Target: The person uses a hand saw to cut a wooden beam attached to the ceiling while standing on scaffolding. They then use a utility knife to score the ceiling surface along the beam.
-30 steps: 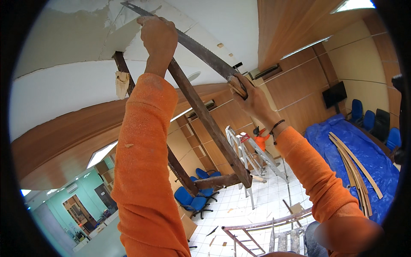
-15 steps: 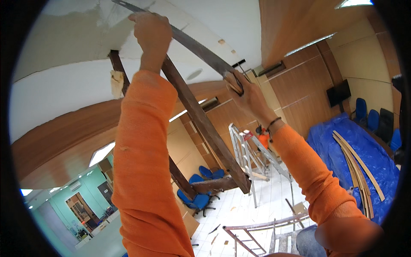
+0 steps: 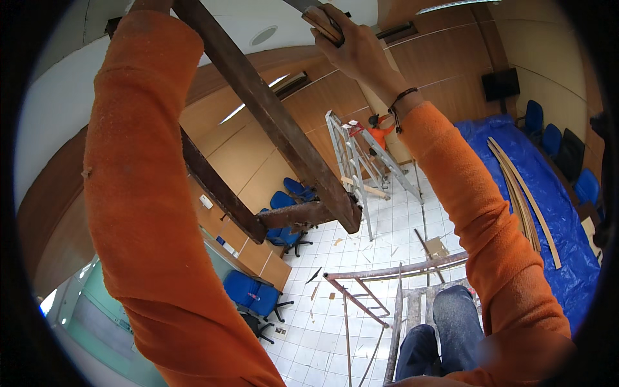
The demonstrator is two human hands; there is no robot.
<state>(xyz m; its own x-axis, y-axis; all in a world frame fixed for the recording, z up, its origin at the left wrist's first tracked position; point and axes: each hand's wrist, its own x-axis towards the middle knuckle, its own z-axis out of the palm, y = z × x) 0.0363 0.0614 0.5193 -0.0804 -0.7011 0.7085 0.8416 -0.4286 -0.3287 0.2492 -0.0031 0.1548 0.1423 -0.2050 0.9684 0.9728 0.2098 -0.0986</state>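
Observation:
At the upper middle my right hand [image 3: 354,46] is closed round the wooden handle [image 3: 322,26] of a saw, whose grey blade [image 3: 298,4] runs out past the top edge. Only the wrist of my left hand [image 3: 149,5] shows at the top left, above the orange sleeve; its fingers are out of frame. Beside it hangs a dark brown frame of beams [image 3: 271,122] below the white ceiling [image 3: 335,13], with a crossbar [image 3: 300,213] at its lower end.
Below are scaffold rails [image 3: 361,277] by my legs [image 3: 451,322] and a white tiled floor [image 3: 316,342] with scraps. Beyond stand aluminium ladders [image 3: 345,161] and a person in orange [image 3: 380,132]. Wood strips [image 3: 516,187] lie on blue sheeting [image 3: 561,297]. Blue chairs [image 3: 242,287] line the walls.
The view has tilted down, shifting the scene upward. My left hand and most of the saw have left the top edge; my right hand sits higher in frame, and my legs have appeared below.

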